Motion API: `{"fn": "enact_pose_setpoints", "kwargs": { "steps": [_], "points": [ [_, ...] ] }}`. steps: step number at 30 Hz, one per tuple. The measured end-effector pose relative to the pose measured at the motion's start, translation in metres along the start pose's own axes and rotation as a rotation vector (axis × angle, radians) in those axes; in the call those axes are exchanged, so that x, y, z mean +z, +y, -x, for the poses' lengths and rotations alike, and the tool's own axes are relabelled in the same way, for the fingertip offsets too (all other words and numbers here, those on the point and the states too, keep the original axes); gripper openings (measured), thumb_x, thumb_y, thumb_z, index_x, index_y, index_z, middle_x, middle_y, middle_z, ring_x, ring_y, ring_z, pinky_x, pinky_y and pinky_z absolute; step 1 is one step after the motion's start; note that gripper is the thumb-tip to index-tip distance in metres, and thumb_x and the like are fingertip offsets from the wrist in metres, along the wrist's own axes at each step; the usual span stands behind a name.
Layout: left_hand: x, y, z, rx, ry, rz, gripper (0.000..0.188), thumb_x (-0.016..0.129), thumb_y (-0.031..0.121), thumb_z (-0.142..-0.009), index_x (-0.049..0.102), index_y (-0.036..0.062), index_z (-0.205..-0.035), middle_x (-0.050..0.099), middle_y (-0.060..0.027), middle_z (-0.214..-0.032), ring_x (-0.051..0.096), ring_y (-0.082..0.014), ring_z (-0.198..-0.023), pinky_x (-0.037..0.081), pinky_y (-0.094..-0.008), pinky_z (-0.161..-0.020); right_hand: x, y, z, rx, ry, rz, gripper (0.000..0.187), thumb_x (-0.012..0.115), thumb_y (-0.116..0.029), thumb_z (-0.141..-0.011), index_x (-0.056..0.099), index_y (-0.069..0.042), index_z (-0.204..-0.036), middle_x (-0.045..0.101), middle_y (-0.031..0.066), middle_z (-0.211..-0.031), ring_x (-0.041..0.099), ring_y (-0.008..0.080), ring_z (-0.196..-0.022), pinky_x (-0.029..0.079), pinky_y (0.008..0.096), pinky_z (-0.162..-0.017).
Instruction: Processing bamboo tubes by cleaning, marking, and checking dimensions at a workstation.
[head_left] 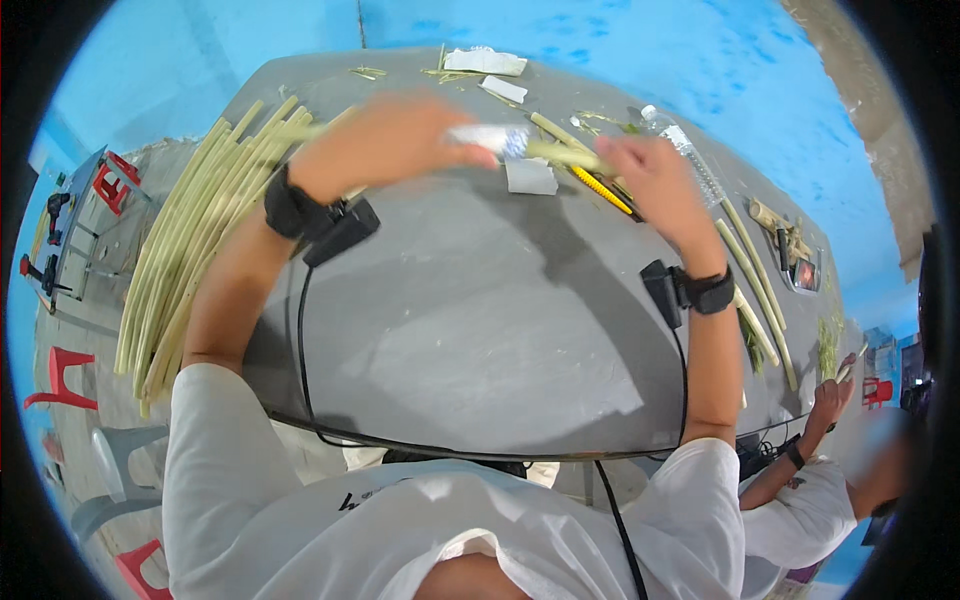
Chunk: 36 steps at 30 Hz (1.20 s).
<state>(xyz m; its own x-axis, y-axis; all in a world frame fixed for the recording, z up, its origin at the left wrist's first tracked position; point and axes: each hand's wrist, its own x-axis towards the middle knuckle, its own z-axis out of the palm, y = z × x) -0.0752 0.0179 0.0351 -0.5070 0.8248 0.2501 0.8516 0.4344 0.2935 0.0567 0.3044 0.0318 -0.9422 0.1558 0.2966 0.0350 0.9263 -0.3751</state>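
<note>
Held level above the far part of the table is a pale green stalk (562, 153). My left hand (395, 145), smeared by motion, is closed on a white, blue-patterned piece (490, 140) that sits around the stalk; whether it is paper or cloth I cannot tell. Farther along, my right hand (655, 185) grips the stalk near its right end. Just under the right hand lies a yellow-handled tool (600, 188), its far part hidden. White paper (530, 177) rests on the table below the stalk.
Many long peeled stalks (200, 240) cover the left side of the grey table (450, 330). A plastic bottle (690, 150), more stalks (755, 280) and a phone (805, 275) are on the right. Another person (800, 500) works at the lower right. Black cables hang from both wrists.
</note>
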Motion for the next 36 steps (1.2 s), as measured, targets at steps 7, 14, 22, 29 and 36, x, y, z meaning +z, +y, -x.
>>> {"fn": "enact_pose_setpoints", "kwargs": {
  "steps": [7,14,22,29,36],
  "points": [
    [-0.007,-0.018,0.005,-0.036,0.071,-0.12,0.056,0.064,0.056,-0.092,0.071,0.0059,-0.117,0.07,-0.0181,-0.102,0.062,-0.0362,-0.1,0.048,-0.0432,-0.087,-0.021,0.029,-0.013,0.134,0.073,0.128,0.039,0.055,-0.037,-0.096,0.07,-0.001,-0.094,0.061,0.0202,-0.072,0.06,0.0386,-0.069,0.047,0.0427,-0.066],
    [-0.009,-0.001,-0.005,-0.119,-0.125,-0.011,0.06,0.065,0.058,-0.09,0.07,0.0052,-0.118,0.069,-0.0199,-0.106,0.062,-0.0358,-0.104,0.048,-0.0436,-0.089,-0.002,0.006,-0.003,-0.104,0.099,0.065,0.03,0.053,-0.027,-0.092,0.068,-0.002,-0.087,0.058,0.0203,-0.069,0.058,0.0374,-0.066,0.044,0.042,-0.062],
    [0.006,-0.004,-0.008,-0.029,-0.122,-0.037,0.057,0.063,0.056,-0.092,0.07,0.0037,-0.112,0.069,-0.0204,-0.098,0.061,-0.037,-0.088,0.048,-0.0419,-0.08,-0.005,0.017,-0.004,0.024,0.184,0.051,0.032,0.059,-0.032,-0.092,0.07,-0.002,-0.088,0.06,0.017,-0.068,0.059,0.0344,-0.064,0.045,0.0402,-0.062],
    [0.002,-0.013,-0.008,0.017,0.023,0.118,0.055,0.061,0.057,-0.093,0.07,0.0036,-0.101,0.067,-0.0181,-0.089,0.062,-0.0382,-0.084,0.048,-0.0463,-0.075,-0.018,0.062,-0.011,0.084,0.15,0.004,0.035,0.06,-0.036,-0.093,0.075,-0.005,-0.099,0.064,0.0164,-0.071,0.063,0.0332,-0.068,0.047,0.0422,-0.065],
    [0.007,0.011,-0.015,0.008,-0.202,0.013,0.048,0.059,0.047,-0.098,0.062,0.001,-0.11,0.066,-0.0172,-0.088,0.062,-0.0299,-0.086,0.048,-0.0396,-0.078,-0.014,0.031,-0.012,0.081,-0.056,0.041,0.039,0.06,-0.036,-0.094,0.07,0.001,-0.086,0.067,0.0136,-0.072,0.068,0.0287,-0.073,0.049,0.0383,-0.067]
  ]
}}
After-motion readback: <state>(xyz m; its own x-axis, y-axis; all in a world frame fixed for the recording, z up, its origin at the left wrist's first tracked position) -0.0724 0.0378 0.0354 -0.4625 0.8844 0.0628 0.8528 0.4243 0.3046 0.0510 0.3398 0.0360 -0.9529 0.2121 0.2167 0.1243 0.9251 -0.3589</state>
